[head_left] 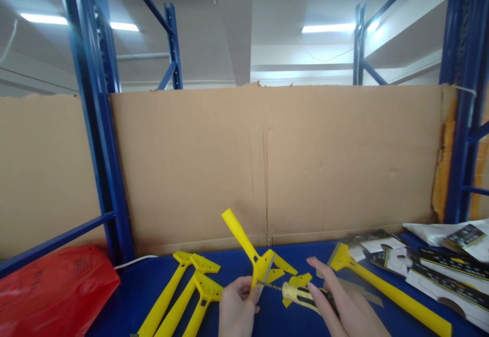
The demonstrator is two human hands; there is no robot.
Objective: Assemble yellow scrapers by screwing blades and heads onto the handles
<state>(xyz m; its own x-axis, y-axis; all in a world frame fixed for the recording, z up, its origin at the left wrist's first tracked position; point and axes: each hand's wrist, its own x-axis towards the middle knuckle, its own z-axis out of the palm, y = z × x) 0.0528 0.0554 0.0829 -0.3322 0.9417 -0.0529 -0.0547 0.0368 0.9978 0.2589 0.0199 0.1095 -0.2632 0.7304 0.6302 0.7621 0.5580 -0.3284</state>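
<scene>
My left hand (237,309) is closed around the head of a yellow scraper (240,235), whose handle points up and to the left. A screwdriver (301,295) with a cream and black handle lies in my right hand (344,306), its shaft pointing left. The tip meets the scraper's head near a small hole; whether it sits in a screw is too small to tell. My right thumb rests along the handle, and the index finger is lifted off it. Small yellow plastic pieces (300,280) lie on the blue surface behind the screwdriver.
Several yellow scraper handles (171,296) lie at the left. At the right is a scraper with a blade (397,288), then black-and-white cards (446,286). A red plastic bag (57,291) fills the left corner. Cardboard (191,169) stands behind, between blue rack posts (103,123).
</scene>
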